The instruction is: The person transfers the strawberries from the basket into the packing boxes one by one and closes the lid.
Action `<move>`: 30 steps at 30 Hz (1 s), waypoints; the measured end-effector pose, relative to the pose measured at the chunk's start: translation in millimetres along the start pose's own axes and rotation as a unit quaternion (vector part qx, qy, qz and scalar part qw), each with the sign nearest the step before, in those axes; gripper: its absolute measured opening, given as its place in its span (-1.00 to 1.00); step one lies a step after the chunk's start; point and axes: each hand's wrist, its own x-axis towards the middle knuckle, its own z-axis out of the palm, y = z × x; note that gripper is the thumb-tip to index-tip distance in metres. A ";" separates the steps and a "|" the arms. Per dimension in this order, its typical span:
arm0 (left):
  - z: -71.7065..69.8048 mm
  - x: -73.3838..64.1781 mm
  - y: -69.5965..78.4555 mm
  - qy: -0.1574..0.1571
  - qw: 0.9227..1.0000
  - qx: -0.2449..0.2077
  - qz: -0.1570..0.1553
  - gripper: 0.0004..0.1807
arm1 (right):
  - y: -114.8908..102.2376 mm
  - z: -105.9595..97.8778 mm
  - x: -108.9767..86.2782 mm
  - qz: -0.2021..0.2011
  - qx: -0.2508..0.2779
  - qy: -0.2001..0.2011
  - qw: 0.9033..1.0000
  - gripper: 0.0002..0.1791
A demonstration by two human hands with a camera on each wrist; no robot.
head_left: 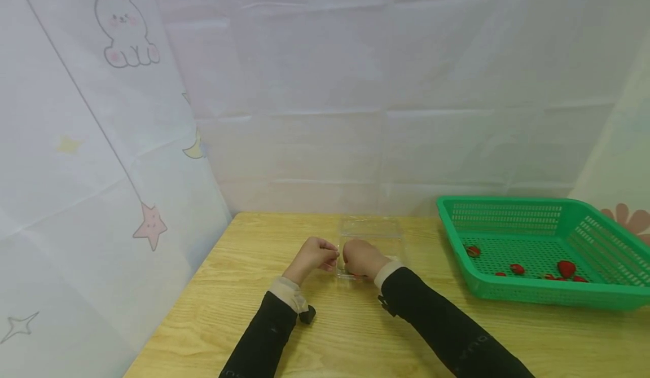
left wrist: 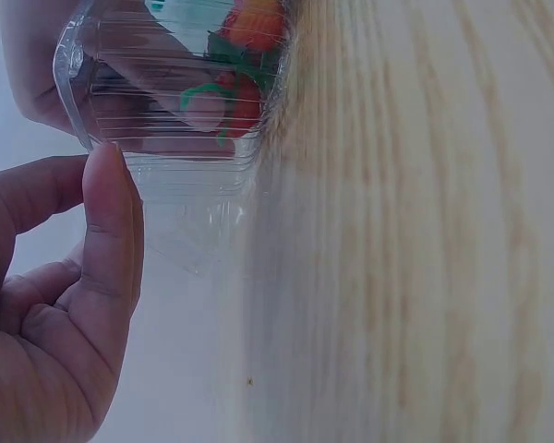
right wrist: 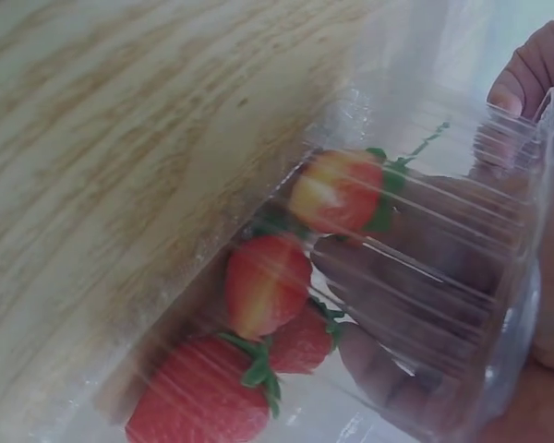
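A clear ribbed plastic box (head_left: 373,228) stands on the table with its lid raised at the back. My left hand (head_left: 319,254) pinches the box's rim at the left side between thumb and forefinger. My right hand (head_left: 363,258) reaches down inside the box, and its fingers show through the ribbed wall. Several red strawberries with green leaves lie in the box; a yellow-patched strawberry (right wrist: 337,192) and a larger strawberry (right wrist: 198,397) show in the right wrist view. The right fingertips are apart, right beside the middle strawberry (right wrist: 268,286).
To the right stands a green plastic basket (head_left: 513,285) with several strawberries, one of them a large strawberry (head_left: 566,268). Behind the wooden table (head_left: 325,338) hangs a pale printed sheet (head_left: 315,84), and another covers the left side.
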 end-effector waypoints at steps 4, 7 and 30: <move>0.6 0.9 -0.9 0.002 1.000 0.002 -0.004 -0.85 | -0.3 -1.3 -1.8 -0.013 -0.008 0.002 1.000 -0.58; 1.2 1.1 -1.3 0.002 1.000 0.002 -0.004 -0.85 | 0.5 -4.4 -3.5 -0.023 -0.014 0.015 1.000 -0.57; 1.4 -1.3 1.7 0.007 1.000 0.002 -0.016 -0.82 | 24.2 -68.9 -70.5 0.009 0.022 0.116 0.993 -0.80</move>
